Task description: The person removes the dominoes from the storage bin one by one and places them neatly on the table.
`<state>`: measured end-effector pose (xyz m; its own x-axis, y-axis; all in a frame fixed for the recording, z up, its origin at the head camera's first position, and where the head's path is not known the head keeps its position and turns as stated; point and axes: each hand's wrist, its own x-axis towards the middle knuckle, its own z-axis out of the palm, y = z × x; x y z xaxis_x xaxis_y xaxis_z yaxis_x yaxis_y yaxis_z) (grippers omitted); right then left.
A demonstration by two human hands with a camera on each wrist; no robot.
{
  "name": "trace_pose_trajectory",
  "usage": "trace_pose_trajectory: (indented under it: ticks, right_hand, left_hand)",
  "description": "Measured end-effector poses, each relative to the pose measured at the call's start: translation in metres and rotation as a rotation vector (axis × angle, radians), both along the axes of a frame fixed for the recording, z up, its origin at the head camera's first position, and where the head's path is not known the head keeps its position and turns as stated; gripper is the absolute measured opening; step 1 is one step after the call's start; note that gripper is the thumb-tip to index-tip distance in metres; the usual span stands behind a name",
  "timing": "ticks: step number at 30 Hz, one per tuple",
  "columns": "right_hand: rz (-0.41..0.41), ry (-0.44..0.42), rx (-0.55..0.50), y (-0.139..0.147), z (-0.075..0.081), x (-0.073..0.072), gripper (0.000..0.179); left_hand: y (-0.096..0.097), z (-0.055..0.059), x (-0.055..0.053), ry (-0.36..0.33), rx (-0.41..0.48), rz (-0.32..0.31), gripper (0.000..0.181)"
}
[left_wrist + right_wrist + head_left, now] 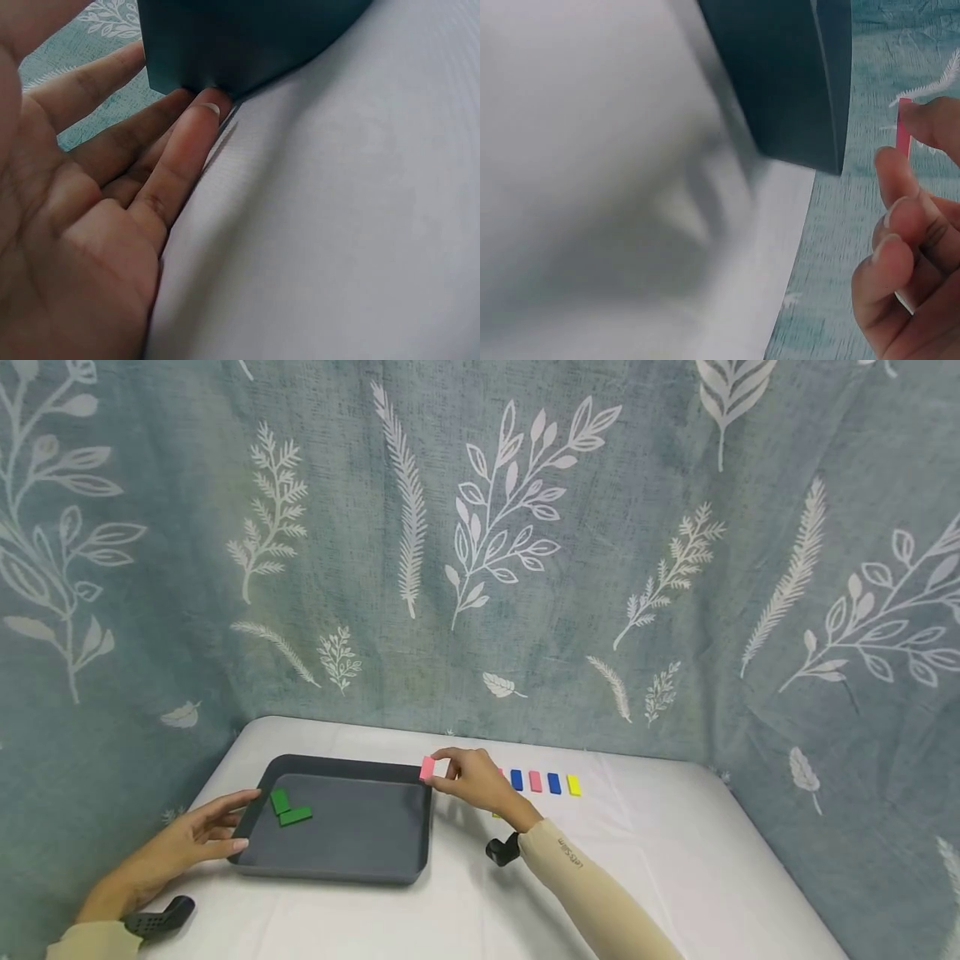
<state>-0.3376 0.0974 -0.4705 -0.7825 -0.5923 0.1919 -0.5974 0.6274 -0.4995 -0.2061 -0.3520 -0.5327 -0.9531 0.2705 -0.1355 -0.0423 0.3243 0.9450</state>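
Observation:
My right hand (480, 779) pinches a small pink rectangular block (427, 768) between thumb and fingertips, above the far right corner of a dark grey tray (337, 878). In the right wrist view the pink block (904, 127) stands upright in that pinch, apart from the tray wall (787, 82). Two green blocks (296, 816) lie touching in the tray's left part. My left hand (187, 839) rests at the tray's left side, its fingers spread and loosely bent. Seen from the left wrist, its fingertips (199, 120) touch the outside of the tray wall.
Right of the tray, a row of blocks lies on the white table: blue (517, 780), pink (536, 781), blue (554, 783) and yellow (573, 785). My right hand and forearm partly hide other blocks there. A leaf-patterned curtain (450, 568) hangs behind the table.

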Motion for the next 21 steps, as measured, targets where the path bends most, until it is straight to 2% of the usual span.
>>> trace_pose_trajectory:
  ticks: [9, 21]
  right_hand:
    - [-0.065, -0.02, 0.004, 0.036, -0.003, 0.006, 0.042]
    - [-0.078, -0.063, -0.053, 0.09, -0.017, 0.018, 0.044]
  left_hand:
    - [-0.002, 0.0, -0.004, 0.001, 0.007, -0.015, 0.074]
    - [0.0, 0.0, 0.0, 0.013, 0.007, 0.001, 0.074]
